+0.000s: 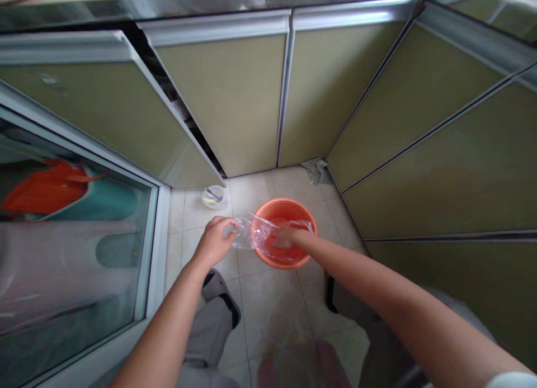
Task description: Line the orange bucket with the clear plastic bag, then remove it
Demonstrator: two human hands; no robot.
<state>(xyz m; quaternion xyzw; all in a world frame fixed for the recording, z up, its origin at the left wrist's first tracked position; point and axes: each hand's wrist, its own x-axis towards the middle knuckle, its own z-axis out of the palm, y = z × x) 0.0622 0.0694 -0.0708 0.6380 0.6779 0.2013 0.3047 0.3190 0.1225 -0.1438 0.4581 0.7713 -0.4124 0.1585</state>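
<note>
An orange plastic bucket (pixel 285 264) stands on the tiled floor between my feet. A clear plastic bag (pixel 246 234) stretches from the left of the bucket across its mouth. My left hand (pixel 215 241), beside the bucket, pinches the bag's left edge between thumb and fingers. My right hand (pixel 285 237) reaches down into the bucket's opening, with the thin plastic around it. Its fingers are blurred and partly hidden by the film, so their grip does not show. Whether the hand is inside the bag or only against it is unclear.
A small clear bowl (pixel 215 197) with a thin item in it sits by the ajar cabinet door (pixel 104 108). A grey cloth (pixel 318 170) lies in the cabinet corner. At left is a glass door (pixel 75 265). My shoe (pixel 220 293) is close to the bucket.
</note>
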